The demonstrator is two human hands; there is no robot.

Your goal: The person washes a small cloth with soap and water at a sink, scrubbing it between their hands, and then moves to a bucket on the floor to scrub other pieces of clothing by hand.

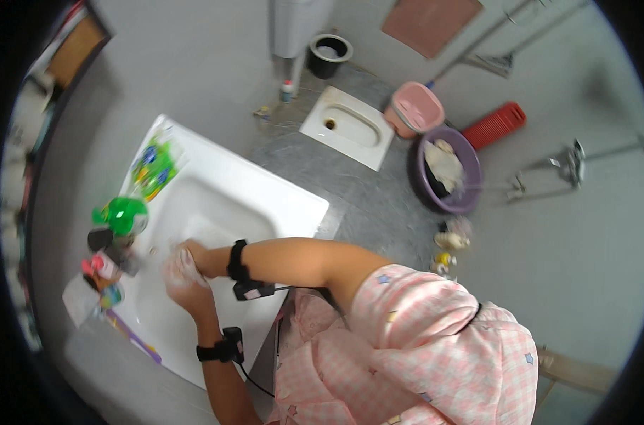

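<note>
My right hand (194, 254) and my left hand (187, 291) are pressed together over the white sink basin (221, 196). White lather (179, 270) coats them where they meet. Their fingers overlap and blur, so I cannot tell how each is curled or whether anything small lies between them. A black strap with a small black box sits on each wrist. Nearest the hands, along the sink's wall-side rim, stand a pink-capped pump bottle (105, 265), a dark cup (101, 240) and a green bottle (126, 215). A purple toothbrush (136, 338) lies on the rim.
A green plastic packet (156, 167) lies on the sink's corner. Beyond are a squat toilet (348, 127), a black bin (327, 56), a pink basin (417, 109), a purple tub (473, 175) holding cloth, and a red washboard (494, 125). Shower fittings (572, 164) project from the wall.
</note>
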